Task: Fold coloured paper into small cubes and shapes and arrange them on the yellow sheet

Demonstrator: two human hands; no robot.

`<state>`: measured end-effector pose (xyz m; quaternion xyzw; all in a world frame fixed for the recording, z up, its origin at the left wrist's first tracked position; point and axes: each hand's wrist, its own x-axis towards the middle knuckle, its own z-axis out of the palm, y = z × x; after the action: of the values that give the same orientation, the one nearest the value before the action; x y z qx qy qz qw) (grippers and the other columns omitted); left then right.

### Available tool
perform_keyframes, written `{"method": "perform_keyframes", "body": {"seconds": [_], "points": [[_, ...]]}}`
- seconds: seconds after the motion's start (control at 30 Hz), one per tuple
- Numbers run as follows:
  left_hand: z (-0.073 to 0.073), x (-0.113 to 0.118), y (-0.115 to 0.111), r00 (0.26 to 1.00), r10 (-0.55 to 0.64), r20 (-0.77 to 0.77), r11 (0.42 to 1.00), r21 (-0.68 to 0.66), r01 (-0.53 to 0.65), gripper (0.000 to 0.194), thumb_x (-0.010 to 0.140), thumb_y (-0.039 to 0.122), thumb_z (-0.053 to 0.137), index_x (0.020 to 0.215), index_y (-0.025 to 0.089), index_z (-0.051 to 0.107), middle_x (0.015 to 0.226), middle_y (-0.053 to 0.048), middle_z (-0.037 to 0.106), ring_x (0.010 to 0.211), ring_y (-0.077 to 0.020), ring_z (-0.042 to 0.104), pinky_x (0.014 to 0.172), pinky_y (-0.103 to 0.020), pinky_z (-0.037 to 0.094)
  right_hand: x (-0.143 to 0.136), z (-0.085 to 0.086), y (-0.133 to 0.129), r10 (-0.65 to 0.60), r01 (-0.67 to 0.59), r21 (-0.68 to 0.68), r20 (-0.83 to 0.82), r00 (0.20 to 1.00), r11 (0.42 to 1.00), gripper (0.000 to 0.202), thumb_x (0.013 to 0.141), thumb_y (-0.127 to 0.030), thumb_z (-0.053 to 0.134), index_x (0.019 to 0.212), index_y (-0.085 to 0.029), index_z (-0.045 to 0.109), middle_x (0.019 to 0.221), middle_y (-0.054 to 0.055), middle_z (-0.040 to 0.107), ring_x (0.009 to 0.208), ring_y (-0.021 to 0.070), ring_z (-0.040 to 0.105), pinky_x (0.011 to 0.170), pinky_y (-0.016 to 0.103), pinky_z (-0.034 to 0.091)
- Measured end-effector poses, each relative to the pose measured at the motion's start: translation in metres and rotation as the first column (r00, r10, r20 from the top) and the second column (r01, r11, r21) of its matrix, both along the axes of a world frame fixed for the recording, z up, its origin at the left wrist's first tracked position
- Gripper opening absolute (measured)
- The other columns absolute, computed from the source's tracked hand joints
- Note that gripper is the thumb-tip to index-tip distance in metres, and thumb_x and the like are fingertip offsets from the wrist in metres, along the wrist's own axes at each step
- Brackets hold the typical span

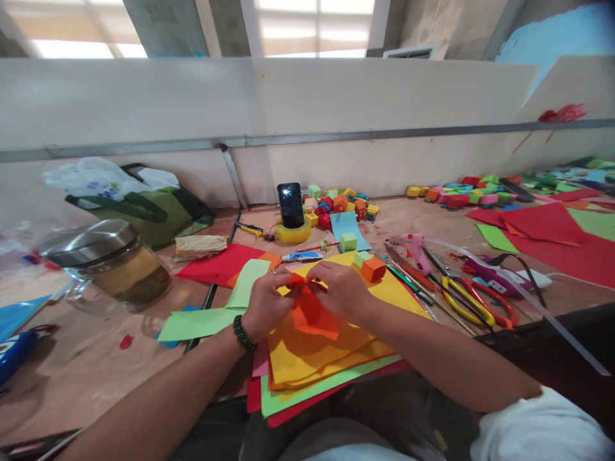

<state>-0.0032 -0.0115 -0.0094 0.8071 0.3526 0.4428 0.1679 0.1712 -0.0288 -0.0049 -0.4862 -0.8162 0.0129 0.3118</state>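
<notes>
Both hands meet over a stack of coloured paper (307,358), yellow on top with green and red sheets beneath. Between them is a piece of orange paper (314,317), partly folded, its loose end hanging toward me. My left hand (266,301), with a dark green bead bracelet on the wrist, pinches the paper's far left edge. My right hand (343,291) pinches the same edge from the right. The fingertips nearly touch, and the fold between them is partly hidden. Just beyond the right hand sit an orange paper cube (373,269) and a pale green one.
A phone (291,205) stands in a yellow tape roll (294,232), near many small paper cubes (340,203). At left are a glass jar (120,266) and a green bag (144,211). Scissors (464,298), pliers (492,310) and a pink glue gun (417,250) lie at right.
</notes>
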Motion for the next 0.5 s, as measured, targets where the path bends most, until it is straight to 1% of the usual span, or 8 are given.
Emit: {"method": "perform_keyframes", "body": {"seconds": [0.1, 0.23, 0.33, 0.43, 0.5], "points": [[-0.001, -0.003, -0.001, 0.996, 0.026, -0.088, 1.000, -0.006, -0.027, 0.015, 0.073, 0.012, 0.058, 0.064, 0.018, 0.068, 0.063, -0.001, 0.063, 0.061, -0.0125, 0.057, 0.058, -0.022, 0.043, 0.002, -0.001, 0.003, 0.070, -0.071, -0.002, -0.103, 0.992, 0.997, 0.013, 0.075, -0.006, 0.064, 0.078, -0.019, 0.067, 0.083, 0.004, 0.069, 0.079, 0.0164, 0.063, 0.069, 0.025, 0.046], [-0.001, -0.004, -0.001, 0.987, 0.045, -0.157, 0.997, -0.059, -0.055, 0.017, 0.069, 0.009, 0.056, 0.062, 0.018, 0.068, 0.063, -0.001, 0.063, 0.060, -0.0124, 0.056, 0.061, -0.022, 0.042, 0.006, -0.001, 0.008, 0.147, -0.163, -0.062, -0.208, 0.967, 0.985, 0.012, 0.075, -0.006, 0.065, 0.074, -0.017, 0.069, 0.078, 0.003, 0.070, 0.075, 0.0152, 0.063, 0.069, 0.025, 0.046], [0.000, -0.004, 0.000, 0.985, 0.006, -0.174, 0.990, -0.139, -0.031, 0.018, 0.067, 0.009, 0.054, 0.063, 0.018, 0.069, 0.060, 0.000, 0.062, 0.058, -0.0116, 0.055, 0.059, -0.021, 0.041, 0.007, -0.002, 0.011, 0.199, -0.228, -0.109, -0.225, 0.954, 0.967, 0.012, 0.078, -0.008, 0.063, 0.072, -0.017, 0.068, 0.075, 0.003, 0.069, 0.073, 0.0143, 0.062, 0.067, 0.024, 0.046], [-0.001, -0.003, 0.002, 0.984, -0.051, -0.169, 0.975, -0.220, 0.013, 0.018, 0.066, 0.012, 0.052, 0.063, 0.017, 0.069, 0.059, 0.001, 0.061, 0.057, -0.0112, 0.053, 0.056, -0.020, 0.040, 0.007, -0.003, 0.011, 0.213, -0.239, -0.090, -0.228, 0.950, 0.967, 0.012, 0.076, -0.007, 0.064, 0.072, -0.017, 0.066, 0.076, 0.002, 0.067, 0.075, 0.0144, 0.061, 0.069, 0.025, 0.046], [-0.002, -0.003, 0.003, 0.987, -0.086, -0.139, 0.954, -0.298, 0.042, 0.015, 0.065, 0.014, 0.053, 0.059, 0.016, 0.067, 0.054, 0.002, 0.058, 0.053, -0.0103, 0.050, 0.051, -0.019, 0.038, 0.006, -0.002, 0.011, 0.218, -0.240, -0.074, -0.226, 0.949, 0.968, 0.010, 0.077, -0.011, 0.065, 0.070, -0.017, 0.064, 0.074, 0.002, 0.065, 0.073, 0.0142, 0.060, 0.068, 0.025, 0.046]]}}
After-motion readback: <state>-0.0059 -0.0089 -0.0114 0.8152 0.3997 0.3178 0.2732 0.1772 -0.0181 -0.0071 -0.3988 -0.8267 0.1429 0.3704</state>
